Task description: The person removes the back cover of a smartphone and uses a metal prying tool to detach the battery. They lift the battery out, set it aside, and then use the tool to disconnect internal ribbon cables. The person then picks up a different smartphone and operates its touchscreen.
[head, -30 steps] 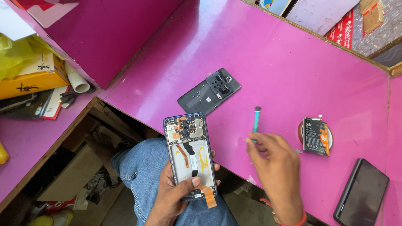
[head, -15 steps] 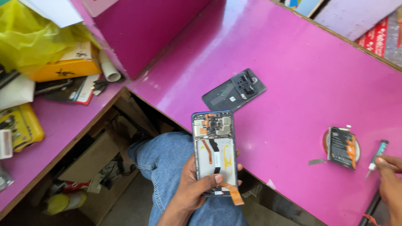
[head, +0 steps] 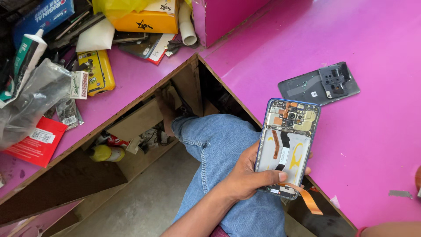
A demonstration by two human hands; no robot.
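My left hand point(head: 245, 177) grips an opened blue-framed phone point(head: 287, 147) by its lower half, thumb across the front. The phone's back is off, showing circuit board, camera modules and ribbon cables. An orange flex cable point(head: 307, 197) hangs loose from its bottom end. The grey back cover point(head: 318, 83) lies on the pink table point(head: 359, 145) just beyond the phone. Of my right arm only the forearm point(head: 390, 229) shows at the bottom right edge; the hand itself is cut off by the frame.
My knee in blue jeans point(head: 219, 140) fills the gap under the table corner. The left counter holds clutter: a yellow box point(head: 140, 19), a white tube point(head: 187, 26), a yellow device point(head: 98, 70), a clear plastic bag point(head: 30, 96), a red packet point(head: 37, 140).
The view has swung left and closer. My right hand with the small screwdriver has slid out of frame to the right. The left hand still holds the phone.
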